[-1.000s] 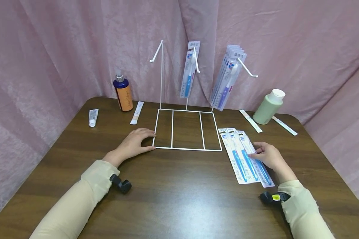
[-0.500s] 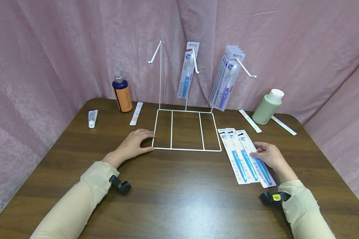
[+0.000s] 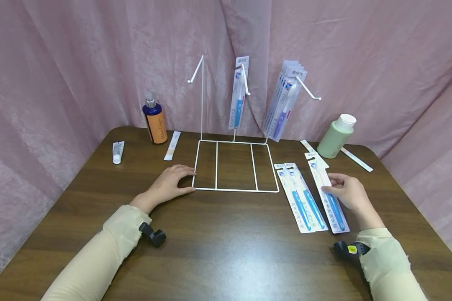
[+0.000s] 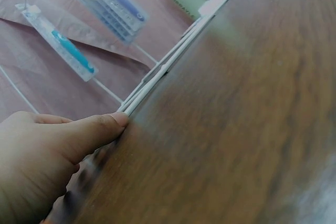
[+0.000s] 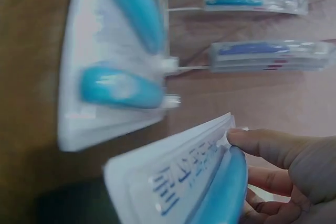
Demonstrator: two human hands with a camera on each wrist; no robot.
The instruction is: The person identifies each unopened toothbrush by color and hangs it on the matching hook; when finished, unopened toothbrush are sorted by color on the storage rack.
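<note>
My right hand (image 3: 348, 193) pinches a packaged blue toothbrush (image 3: 333, 209) between thumb and fingers, its card tilted up in the right wrist view. Just left of it, two more packaged blue toothbrushes (image 3: 300, 202) overlap on the table. My left hand (image 3: 165, 184) rests against the left front of a white wire display rack (image 3: 236, 190), thumb at the corner and fingertips on the side wire. One blue toothbrush pack (image 3: 236, 100) hangs on the rack's middle hook. Several packs with a purple toothbrush (image 3: 284, 108) in front hang on the right hook. The left hook (image 3: 196, 70) is bare.
A green bottle (image 3: 335, 136) and two narrow white sachets stand or lie at the back right. On the left are a blue-and-orange bottle (image 3: 156, 123), a small white tube (image 3: 118, 152) and another narrow sachet (image 3: 172, 145). A pink curtain (image 3: 98, 62) hangs behind the table.
My right hand has lifted the rightmost toothbrush pack and drawn it away to the right from the other two. The left hand stays at the rack.
</note>
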